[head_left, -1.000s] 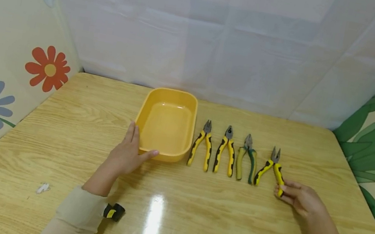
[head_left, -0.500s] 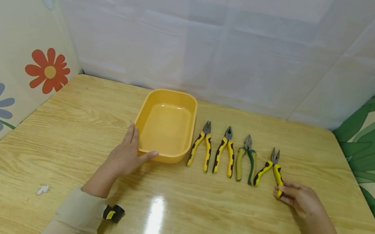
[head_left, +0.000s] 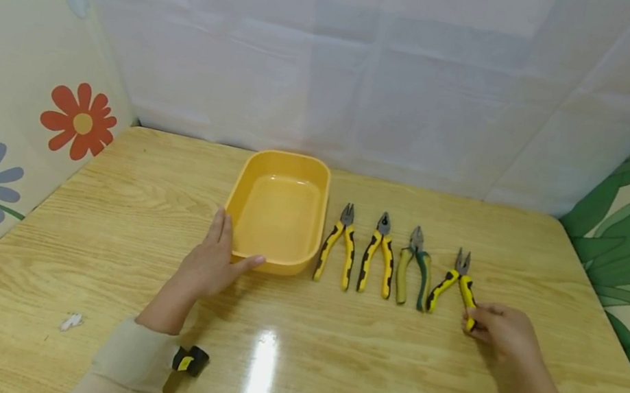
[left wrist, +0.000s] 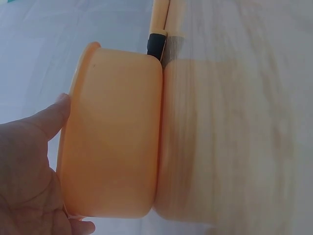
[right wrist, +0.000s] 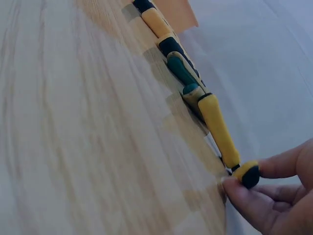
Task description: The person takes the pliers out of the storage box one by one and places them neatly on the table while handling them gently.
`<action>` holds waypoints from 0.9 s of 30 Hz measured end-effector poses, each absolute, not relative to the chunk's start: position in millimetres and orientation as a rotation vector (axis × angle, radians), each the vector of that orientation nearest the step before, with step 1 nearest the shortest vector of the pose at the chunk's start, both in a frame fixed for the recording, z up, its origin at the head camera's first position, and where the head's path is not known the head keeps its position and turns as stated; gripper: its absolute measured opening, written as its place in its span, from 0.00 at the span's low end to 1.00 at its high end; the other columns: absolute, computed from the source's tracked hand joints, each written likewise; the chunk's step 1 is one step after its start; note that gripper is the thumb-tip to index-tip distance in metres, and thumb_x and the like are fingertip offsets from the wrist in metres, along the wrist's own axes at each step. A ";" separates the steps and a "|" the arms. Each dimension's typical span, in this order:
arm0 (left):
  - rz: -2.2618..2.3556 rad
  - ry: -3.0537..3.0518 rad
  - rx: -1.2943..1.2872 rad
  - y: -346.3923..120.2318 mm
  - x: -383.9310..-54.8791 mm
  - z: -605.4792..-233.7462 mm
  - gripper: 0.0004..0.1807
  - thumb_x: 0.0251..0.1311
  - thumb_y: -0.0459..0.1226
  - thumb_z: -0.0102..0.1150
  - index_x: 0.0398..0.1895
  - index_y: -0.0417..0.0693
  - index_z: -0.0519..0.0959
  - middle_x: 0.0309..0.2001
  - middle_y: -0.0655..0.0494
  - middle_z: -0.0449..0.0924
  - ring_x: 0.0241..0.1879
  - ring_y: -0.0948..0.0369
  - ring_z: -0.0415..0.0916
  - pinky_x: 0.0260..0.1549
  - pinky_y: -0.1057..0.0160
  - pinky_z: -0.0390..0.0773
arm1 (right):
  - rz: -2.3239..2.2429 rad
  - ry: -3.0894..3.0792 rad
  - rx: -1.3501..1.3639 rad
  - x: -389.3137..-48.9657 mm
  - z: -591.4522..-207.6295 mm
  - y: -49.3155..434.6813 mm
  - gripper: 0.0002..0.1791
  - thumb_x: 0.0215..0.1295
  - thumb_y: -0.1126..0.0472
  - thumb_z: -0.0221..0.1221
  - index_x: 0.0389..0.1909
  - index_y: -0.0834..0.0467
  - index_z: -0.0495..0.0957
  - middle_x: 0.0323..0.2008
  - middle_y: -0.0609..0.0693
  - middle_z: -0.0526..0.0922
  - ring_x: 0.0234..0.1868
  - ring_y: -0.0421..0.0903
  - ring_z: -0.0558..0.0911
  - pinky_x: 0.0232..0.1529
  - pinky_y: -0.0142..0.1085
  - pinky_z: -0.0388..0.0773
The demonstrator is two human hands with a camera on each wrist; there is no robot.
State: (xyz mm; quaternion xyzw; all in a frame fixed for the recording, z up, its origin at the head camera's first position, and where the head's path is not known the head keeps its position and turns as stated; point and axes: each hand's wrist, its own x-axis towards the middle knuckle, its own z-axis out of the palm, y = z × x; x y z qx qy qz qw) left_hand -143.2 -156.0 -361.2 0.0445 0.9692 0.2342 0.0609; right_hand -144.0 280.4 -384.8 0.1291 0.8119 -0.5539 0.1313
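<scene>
My left hand (head_left: 208, 267) lies at the near left corner of a yellow plastic bin (head_left: 276, 218). Its straight fingers touch the bin's left wall, and the thumb lies along the front rim. On the right, my right hand (head_left: 507, 333) pinches the right handle end of yellow-and-black pliers (head_left: 466, 293) with slim pointed jaws, spread on the table. In the right wrist view, thumb and fingertips meet on that handle's end (right wrist: 247, 175). Left of these pliers lie green-handled pliers (head_left: 423, 281) and two more yellow-and-black pairs, the middle pliers (head_left: 385, 253) and the leftmost pliers (head_left: 348, 247).
The wood-grain table (head_left: 355, 370) meets a white cloth (head_left: 418, 102) at the back. A small white scrap (head_left: 71, 321) lies at the front left. Flower-printed panels stand at both sides. Black wrist cameras, such as the left one (head_left: 191, 361), sit at both cuffs.
My right wrist and sleeve have shifted slightly left, with the fingers still on the pliers' handle. The left hand, bin and other pliers keep their places.
</scene>
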 end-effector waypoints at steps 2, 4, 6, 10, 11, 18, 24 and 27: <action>0.707 2.932 0.133 -156.1 -142.8 -361.3 0.55 0.50 0.66 0.37 0.63 0.31 0.31 0.64 0.41 0.19 0.58 0.38 0.46 0.49 0.44 0.60 | -1.444 2.488 0.353 -142.9 -381.6 278.1 0.21 0.58 0.65 0.51 0.43 0.81 0.66 0.25 0.51 0.78 0.24 0.38 0.77 0.28 0.32 0.77; 0.704 2.934 0.131 -156.3 -142.6 -361.2 0.55 0.50 0.66 0.37 0.63 0.31 0.31 0.64 0.40 0.20 0.58 0.38 0.47 0.49 0.44 0.60 | -1.227 2.644 0.298 -142.6 -378.6 276.1 0.19 0.57 0.63 0.51 0.38 0.79 0.71 0.24 0.54 0.79 0.22 0.39 0.77 0.26 0.33 0.76; 0.707 2.936 0.129 -156.5 -142.8 -361.2 0.55 0.50 0.66 0.37 0.63 0.31 0.31 0.64 0.40 0.20 0.58 0.38 0.47 0.49 0.44 0.60 | -1.032 2.770 0.251 -143.5 -375.9 274.5 0.17 0.55 0.62 0.52 0.33 0.75 0.75 0.22 0.54 0.79 0.21 0.40 0.76 0.25 0.34 0.73; 0.709 2.926 0.121 -156.1 -143.4 -361.8 0.56 0.50 0.66 0.36 0.63 0.31 0.31 0.64 0.41 0.19 0.58 0.38 0.46 0.49 0.44 0.60 | -0.757 2.915 0.170 -145.5 -373.9 271.5 0.14 0.53 0.60 0.53 0.25 0.69 0.78 0.19 0.52 0.78 0.21 0.44 0.74 0.25 0.37 0.68; 0.712 2.922 0.119 -155.8 -143.4 -362.1 0.56 0.50 0.66 0.36 0.63 0.31 0.31 0.64 0.41 0.18 0.59 0.38 0.46 0.50 0.44 0.60 | -0.724 2.931 0.160 -145.7 -374.1 270.9 0.13 0.53 0.60 0.53 0.23 0.68 0.78 0.18 0.52 0.78 0.21 0.46 0.73 0.24 0.38 0.68; 0.722 2.945 0.139 -155.3 -143.2 -365.2 0.55 0.51 0.65 0.38 0.63 0.30 0.33 0.64 0.39 0.20 0.62 0.41 0.36 0.53 0.44 0.55 | -0.702 2.938 0.147 -142.8 -380.4 267.0 0.11 0.52 0.61 0.52 0.21 0.66 0.77 0.18 0.51 0.76 0.20 0.46 0.71 0.20 0.37 0.65; 0.715 2.975 0.159 -157.8 -141.5 -367.6 0.54 0.51 0.64 0.39 0.63 0.29 0.37 0.63 0.38 0.19 0.62 0.45 0.21 0.55 0.43 0.44 | -0.663 2.918 0.109 -136.7 -378.6 260.4 0.23 0.58 0.55 0.50 0.41 0.74 0.71 0.35 0.67 0.76 0.33 0.60 0.74 0.31 0.47 0.70; 0.720 2.989 0.162 -157.9 -141.5 -367.2 0.53 0.51 0.64 0.40 0.64 0.31 0.38 0.63 0.40 0.16 0.61 0.48 0.16 0.56 0.42 0.37 | -0.641 2.919 -0.014 -131.7 -373.8 250.0 0.31 0.60 0.54 0.49 0.50 0.79 0.62 0.46 0.75 0.67 0.44 0.69 0.68 0.39 0.55 0.67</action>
